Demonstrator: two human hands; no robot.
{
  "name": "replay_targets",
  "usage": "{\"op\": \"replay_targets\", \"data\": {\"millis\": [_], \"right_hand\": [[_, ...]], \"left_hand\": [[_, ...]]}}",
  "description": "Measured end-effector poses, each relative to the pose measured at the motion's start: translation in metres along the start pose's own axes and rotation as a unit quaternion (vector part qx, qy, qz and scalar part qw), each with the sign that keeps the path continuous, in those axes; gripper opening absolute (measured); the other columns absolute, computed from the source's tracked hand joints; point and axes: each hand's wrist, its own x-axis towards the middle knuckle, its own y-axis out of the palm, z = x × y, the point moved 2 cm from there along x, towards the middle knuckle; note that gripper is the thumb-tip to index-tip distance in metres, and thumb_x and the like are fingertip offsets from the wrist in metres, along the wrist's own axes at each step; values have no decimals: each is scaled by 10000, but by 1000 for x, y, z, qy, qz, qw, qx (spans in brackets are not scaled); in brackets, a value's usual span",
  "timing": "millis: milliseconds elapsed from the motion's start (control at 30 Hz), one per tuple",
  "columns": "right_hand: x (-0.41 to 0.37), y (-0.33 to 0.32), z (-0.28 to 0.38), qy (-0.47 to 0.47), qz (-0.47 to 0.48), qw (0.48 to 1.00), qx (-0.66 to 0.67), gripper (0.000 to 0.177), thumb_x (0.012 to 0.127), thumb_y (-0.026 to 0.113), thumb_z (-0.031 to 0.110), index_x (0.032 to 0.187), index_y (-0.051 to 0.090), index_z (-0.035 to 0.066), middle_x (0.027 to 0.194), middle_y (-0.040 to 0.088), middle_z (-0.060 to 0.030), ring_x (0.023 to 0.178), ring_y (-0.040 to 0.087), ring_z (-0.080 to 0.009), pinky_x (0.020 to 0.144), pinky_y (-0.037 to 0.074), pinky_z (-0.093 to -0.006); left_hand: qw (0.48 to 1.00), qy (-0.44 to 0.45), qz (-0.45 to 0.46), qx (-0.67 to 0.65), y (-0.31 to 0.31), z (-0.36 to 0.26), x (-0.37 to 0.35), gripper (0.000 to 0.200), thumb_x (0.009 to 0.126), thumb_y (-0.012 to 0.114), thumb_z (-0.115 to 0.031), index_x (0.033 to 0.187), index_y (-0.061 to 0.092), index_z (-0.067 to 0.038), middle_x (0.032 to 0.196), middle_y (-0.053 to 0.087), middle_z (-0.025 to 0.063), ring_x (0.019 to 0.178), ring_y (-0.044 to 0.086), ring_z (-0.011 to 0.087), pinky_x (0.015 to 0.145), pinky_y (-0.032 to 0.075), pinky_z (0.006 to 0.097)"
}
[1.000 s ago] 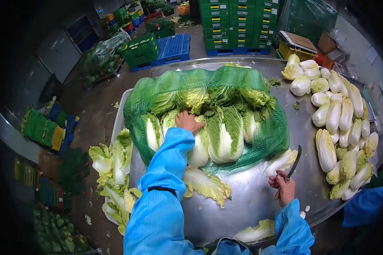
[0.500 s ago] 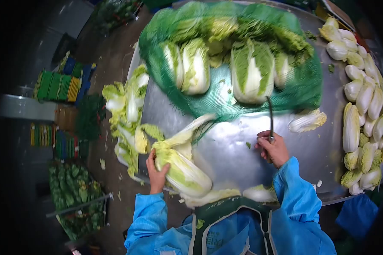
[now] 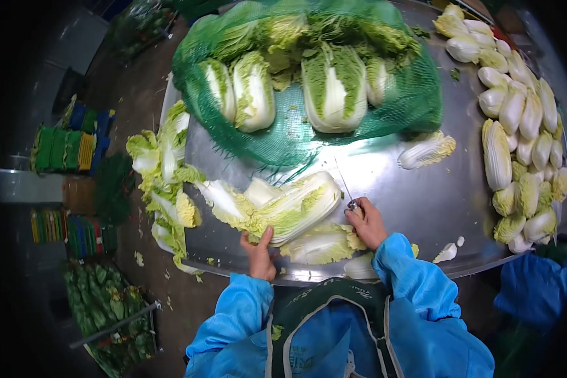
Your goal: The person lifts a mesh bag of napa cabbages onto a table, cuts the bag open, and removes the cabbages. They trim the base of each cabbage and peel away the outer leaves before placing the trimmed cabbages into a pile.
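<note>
A napa cabbage lies on its side on the steel table, close to the near edge. My left hand grips its leafy end. My right hand holds a knife whose blade points up beside the cabbage's white base. Loose outer leaves lie under and in front of the cabbage. Behind it sits a green net sack full of untrimmed cabbages.
Trimmed cabbages are piled along the table's right side. Discarded leaves hang over the left edge. A single leaf lies right of the sack. Crates and greens stand on the floor at left.
My left hand pulled a cabbage out of the net sack and laid it at the near edge. My right hand brought the knife over to the cabbage's base.
</note>
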Motion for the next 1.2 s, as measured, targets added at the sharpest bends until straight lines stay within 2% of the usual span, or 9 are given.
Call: {"op": "replay_targets", "data": {"millis": [67, 100, 133, 200, 300, 400, 533, 733, 1200], "right_hand": [[-9, -15, 4, -122, -42, 981, -144, 292, 843, 600, 204, 1018, 494, -4, 797, 603, -210, 663, 600, -355, 624, 464, -403], [-11, -18, 1, -101, -34, 982, -159, 302, 850, 572, 218, 1031, 492, -10, 848, 603, -273, 775, 583, -456, 691, 452, -464], [-11, -19, -2, -96, -42, 983, -152, 302, 850, 572, 218, 1031, 492, -10, 848, 603, -273, 775, 583, -456, 691, 452, -464], [-10, -15, -7, -75, -32, 983, -163, 307, 857, 560, 243, 1034, 500, -1, 837, 609, -277, 792, 585, -457, 689, 448, -480], [0, -9, 0, -86, -24, 979, -184, 300, 874, 538, 252, 1013, 483, -8, 791, 609, -269, 761, 585, -451, 678, 439, -501], [7, -13, 5, -82, 4, 969, -232, 289, 885, 520, 255, 990, 460, -8, 761, 609, -258, 731, 588, -444, 661, 436, -516], [5, -7, 8, -75, 64, 962, -256, 288, 896, 513, 274, 957, 430, 5, 705, 586, -259, 691, 574, -454, 624, 433, -520], [13, 2, 0, -118, 34, 951, -282, 251, 891, 502, 245, 929, 412, 13, 742, 583, -225, 672, 569, -434, 605, 427, -526], [69, 13, -3, -63, 65, 930, -357, 227, 845, 520, 190, 919, 404, 9, 748, 611, -227, 702, 589, -442, 643, 454, -525]], "left_hand": [[917, 339, -24, 207, -6, -12, 6, 958, 725, 772, -293, 1421, 143, -94, 1405, 213, 139, 1282, 285, 281, 973, 314, 502], [807, 446, -93, 376, -6, -30, -6, 1015, 655, 805, -299, 1419, 180, -60, 1402, 236, 200, 1296, 275, 326, 1031, 239, 506], [804, 447, -84, 383, 5, -47, -18, 1015, 655, 805, -299, 1419, 180, -60, 1402, 236, 200, 1296, 275, 326, 1031, 239, 506], [545, 573, 42, 610, 40, -63, -34, 1047, 568, 838, -302, 1403, 251, -67, 1397, 273, 223, 1293, 283, 364, 1033, 263, 488], [480, 505, 153, 701, 84, -48, -27, 1062, 511, 849, -299, 1390, 297, -76, 1371, 336, 215, 1258, 335, 373, 991, 311, 471], [511, 523, 187, 655, 78, -43, 5, 1080, 481, 849, -303, 1389, 305, -85, 1358, 366, 188, 1230, 379, 362, 954, 336, 481], [501, 532, 184, 657, 81, -44, 8, 1053, 474, 823, -258, 1376, 317, -60, 1327, 404, 191, 1205, 412, 352, 956, 351, 458], [497, 539, 195, 652, 85, -48, 15, 988, 499, 798, -258, 1342, 348, -8, 1291, 454, 193, 1174, 456, 348, 961, 368, 427], [538, 520, 247, 616, 90, -62, 35, 955, 486, 804, -238, 1305, 381, 12, 1224, 491, 213, 1104, 500, 380, 924, 424, 425]]}}
